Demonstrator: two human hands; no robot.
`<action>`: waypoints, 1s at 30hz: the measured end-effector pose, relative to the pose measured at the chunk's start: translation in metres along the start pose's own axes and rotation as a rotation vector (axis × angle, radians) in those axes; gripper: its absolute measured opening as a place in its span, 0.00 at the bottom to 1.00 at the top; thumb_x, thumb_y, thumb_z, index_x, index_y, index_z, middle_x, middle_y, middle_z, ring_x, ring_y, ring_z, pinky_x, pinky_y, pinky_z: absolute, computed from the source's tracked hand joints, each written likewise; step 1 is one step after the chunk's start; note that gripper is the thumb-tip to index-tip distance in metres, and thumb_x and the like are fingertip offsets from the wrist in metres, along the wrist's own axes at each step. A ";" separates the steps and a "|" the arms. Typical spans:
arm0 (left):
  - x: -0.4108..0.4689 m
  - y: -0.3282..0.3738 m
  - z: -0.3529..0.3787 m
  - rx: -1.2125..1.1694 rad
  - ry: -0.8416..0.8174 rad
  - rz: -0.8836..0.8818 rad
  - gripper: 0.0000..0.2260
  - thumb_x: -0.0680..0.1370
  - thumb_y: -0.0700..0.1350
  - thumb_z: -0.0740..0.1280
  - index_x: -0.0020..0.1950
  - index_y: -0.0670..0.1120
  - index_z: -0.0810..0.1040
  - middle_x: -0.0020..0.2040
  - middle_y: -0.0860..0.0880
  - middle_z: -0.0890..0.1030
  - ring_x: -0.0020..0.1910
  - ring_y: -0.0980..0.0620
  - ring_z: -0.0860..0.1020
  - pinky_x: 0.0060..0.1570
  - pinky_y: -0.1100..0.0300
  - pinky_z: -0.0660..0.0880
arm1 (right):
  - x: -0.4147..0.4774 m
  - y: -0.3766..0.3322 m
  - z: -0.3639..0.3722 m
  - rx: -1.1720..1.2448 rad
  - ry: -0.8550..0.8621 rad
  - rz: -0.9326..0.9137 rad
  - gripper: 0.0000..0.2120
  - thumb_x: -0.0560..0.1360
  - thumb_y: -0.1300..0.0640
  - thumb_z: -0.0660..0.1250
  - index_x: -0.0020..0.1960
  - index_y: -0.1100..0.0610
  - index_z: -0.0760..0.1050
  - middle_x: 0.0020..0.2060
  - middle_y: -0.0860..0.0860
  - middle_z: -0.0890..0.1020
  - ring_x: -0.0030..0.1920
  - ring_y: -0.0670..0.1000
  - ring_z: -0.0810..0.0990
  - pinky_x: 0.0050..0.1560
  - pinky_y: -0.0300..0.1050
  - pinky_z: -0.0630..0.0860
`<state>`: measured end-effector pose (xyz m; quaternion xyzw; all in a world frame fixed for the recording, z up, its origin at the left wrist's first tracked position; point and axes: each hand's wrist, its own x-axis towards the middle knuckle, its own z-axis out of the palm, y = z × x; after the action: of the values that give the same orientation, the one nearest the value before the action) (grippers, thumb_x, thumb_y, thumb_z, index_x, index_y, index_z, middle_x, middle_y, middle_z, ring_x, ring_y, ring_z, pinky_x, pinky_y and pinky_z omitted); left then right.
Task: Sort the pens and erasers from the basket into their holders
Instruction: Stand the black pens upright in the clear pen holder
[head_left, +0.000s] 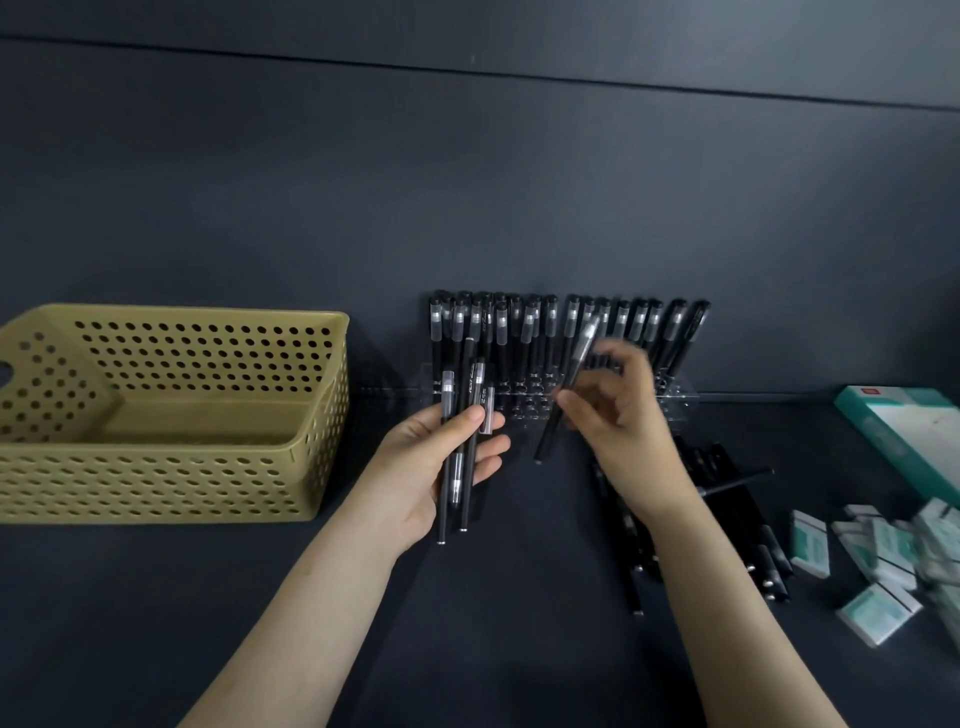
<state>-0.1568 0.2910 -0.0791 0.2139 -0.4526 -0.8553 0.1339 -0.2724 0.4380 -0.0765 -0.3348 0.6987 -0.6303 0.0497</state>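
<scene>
Left hand, fingers curled, grips three black pens, perhaps a fourth behind them. The right hand pinches one blurred pen just in front of the holder. One tan perforated basket stands at the left edge of the desk. One teal box lies at the right edge. One clear holder at the back edge carries roughly twenty upright pens. Loose pens lie heaped under the right forearm, too overlapped to count. About eight erasers crowd the right edge.

Tan perforated plastic basket stood left of clear acrylic pen holder, loose black pens lay before it, green-white erasers farther right, teal carton behind them.
</scene>
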 end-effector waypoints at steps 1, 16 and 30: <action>0.000 0.000 -0.001 0.007 0.006 0.003 0.06 0.77 0.40 0.67 0.51 0.41 0.81 0.49 0.43 0.85 0.44 0.47 0.85 0.43 0.57 0.82 | 0.004 -0.001 -0.002 0.002 0.009 -0.037 0.28 0.76 0.66 0.67 0.69 0.50 0.58 0.38 0.55 0.78 0.38 0.48 0.76 0.43 0.39 0.74; 0.011 0.001 -0.001 0.130 0.041 -0.022 0.08 0.77 0.44 0.68 0.54 0.45 0.81 0.49 0.48 0.85 0.40 0.50 0.84 0.35 0.62 0.79 | 0.051 0.011 -0.001 -0.319 0.128 -0.305 0.38 0.76 0.68 0.67 0.72 0.39 0.53 0.44 0.53 0.79 0.43 0.49 0.80 0.46 0.34 0.76; 0.015 -0.009 0.003 0.252 0.029 -0.012 0.05 0.77 0.44 0.68 0.50 0.45 0.82 0.49 0.48 0.85 0.34 0.55 0.80 0.32 0.64 0.75 | 0.065 0.019 -0.018 -0.505 -0.164 -0.366 0.26 0.78 0.65 0.65 0.73 0.50 0.67 0.48 0.46 0.72 0.43 0.39 0.71 0.50 0.28 0.68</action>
<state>-0.1714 0.2915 -0.0890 0.2444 -0.5530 -0.7893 0.1073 -0.3393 0.4187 -0.0670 -0.5064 0.7549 -0.4063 -0.0931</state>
